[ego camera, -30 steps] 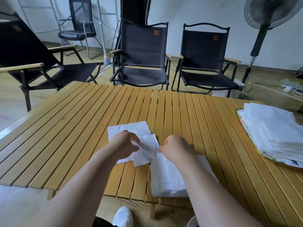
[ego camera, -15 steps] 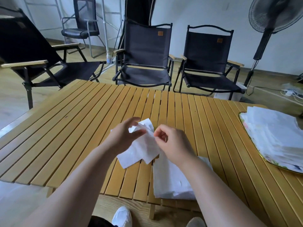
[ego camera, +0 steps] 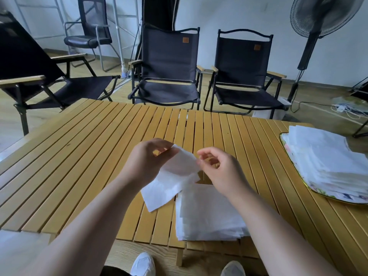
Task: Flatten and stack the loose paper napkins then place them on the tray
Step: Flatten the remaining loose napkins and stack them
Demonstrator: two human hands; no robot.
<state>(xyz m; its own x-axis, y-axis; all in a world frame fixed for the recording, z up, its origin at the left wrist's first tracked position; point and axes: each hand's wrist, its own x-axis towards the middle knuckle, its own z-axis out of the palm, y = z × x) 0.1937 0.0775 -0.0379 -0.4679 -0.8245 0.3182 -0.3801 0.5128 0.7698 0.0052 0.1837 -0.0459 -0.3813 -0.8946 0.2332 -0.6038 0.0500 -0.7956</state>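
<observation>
Napkin is up off the bench now: left hand pinches a corner, right hand seemingly nips its edge, flattening it for the stack.

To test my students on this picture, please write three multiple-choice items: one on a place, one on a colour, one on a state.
1. Where is the tray? A) at the right of the table B) on a chair C) on the floor
2. What colour is the table? A) black B) yellow C) white
3. The napkin at the left hand is: A) lying on the tray B) crumpled on the floor C) held by its fingers
Answers: 1 A: it sits at the table's right edge. 2 B: its slats are yellow wood. 3 C: the fingers grip its upper part.
</observation>
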